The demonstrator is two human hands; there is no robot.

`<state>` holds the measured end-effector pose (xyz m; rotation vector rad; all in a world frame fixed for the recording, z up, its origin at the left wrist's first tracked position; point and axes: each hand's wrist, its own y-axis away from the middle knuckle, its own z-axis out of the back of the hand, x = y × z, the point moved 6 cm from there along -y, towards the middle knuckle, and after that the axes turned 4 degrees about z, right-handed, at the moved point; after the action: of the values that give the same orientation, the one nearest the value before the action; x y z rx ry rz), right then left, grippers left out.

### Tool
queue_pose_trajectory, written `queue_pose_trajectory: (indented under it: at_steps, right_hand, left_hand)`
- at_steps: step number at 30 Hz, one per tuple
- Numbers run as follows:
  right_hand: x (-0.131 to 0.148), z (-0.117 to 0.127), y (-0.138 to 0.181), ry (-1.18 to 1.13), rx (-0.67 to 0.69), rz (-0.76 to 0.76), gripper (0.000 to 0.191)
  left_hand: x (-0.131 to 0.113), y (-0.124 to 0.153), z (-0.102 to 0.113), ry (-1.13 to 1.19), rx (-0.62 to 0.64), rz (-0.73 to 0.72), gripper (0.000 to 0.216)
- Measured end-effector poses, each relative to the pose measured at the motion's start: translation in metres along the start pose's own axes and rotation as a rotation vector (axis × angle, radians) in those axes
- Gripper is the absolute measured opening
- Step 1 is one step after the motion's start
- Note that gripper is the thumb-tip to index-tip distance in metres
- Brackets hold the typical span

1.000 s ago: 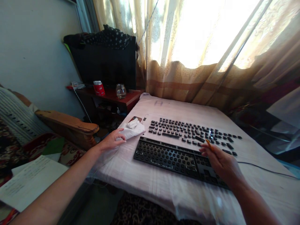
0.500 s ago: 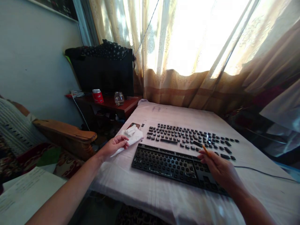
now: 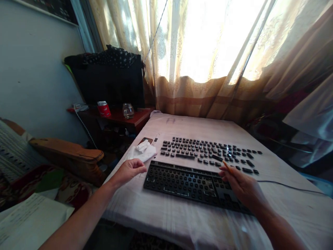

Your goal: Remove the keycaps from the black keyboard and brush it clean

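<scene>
A black keyboard with its keycaps off lies on the pale cloth in front of me. Behind it, the loose black keycaps are spread out in rows. My right hand is closed on a thin orange stick over the keyboard's right part; the stick's lower end is hidden. Just left of the keyboard, my left hand has thumb and fingertips pinched together. What it holds, if anything, is too small to make out. Crumpled white tissue lies beyond that hand.
A phone rests by the tissue. The keyboard's cable runs off to the right. On the red-brown stand are a glass mug, a red container and a television. A wooden armrest is at left.
My left hand has moved away from the tissue, nearer the keyboard's left end, with its fingers pinched. My right hand keeps the orange stick in nearly the same place. The view has shifted slightly.
</scene>
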<state>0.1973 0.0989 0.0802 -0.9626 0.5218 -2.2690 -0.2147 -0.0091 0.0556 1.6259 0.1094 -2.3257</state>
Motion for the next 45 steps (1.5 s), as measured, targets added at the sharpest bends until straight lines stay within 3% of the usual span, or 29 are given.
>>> queue_pose_trajectory:
  at_steps: [14, 21, 25, 31, 34, 38, 42, 45]
  right_hand:
    - [-0.016, 0.005, -0.002, 0.047, -0.01, -0.025, 0.032]
    - [-0.038, 0.009, -0.003, 0.039, -0.033, -0.091, 0.035]
    - [-0.043, 0.013, -0.003, 0.029, -0.062, -0.116, 0.034]
    - [-0.052, 0.023, -0.004, 0.054, -0.085, -0.207, 0.031]
    - [-0.06, 0.026, -0.001, 0.054, -0.089, -0.256, 0.033]
    - [-0.065, 0.026, 0.003, 0.033, -0.082, -0.27, 0.033]
    - [-0.066, 0.028, 0.004, 0.054, -0.097, -0.28, 0.034]
    - [-0.066, 0.029, 0.004, 0.063, -0.105, -0.288, 0.034]
  left_hand:
    - [0.005, -0.007, -0.003, -0.192, -0.097, 0.048, 0.04]
    - [0.006, -0.019, 0.003, -0.267, -0.067, 0.082, 0.038]
    - [0.002, -0.028, 0.018, -0.304, -0.081, 0.107, 0.039]
    - [0.004, -0.058, 0.058, -0.409, -0.104, 0.238, 0.043]
    - [0.01, -0.07, 0.067, -0.482, -0.053, 0.347, 0.048]
    - [0.013, -0.065, 0.054, -0.498, 0.12, 0.465, 0.052]
    - [0.004, -0.043, 0.031, -0.43, 0.318, 0.487, 0.046]
    - [-0.003, -0.035, 0.029, -0.407, 0.337, 0.452, 0.049]
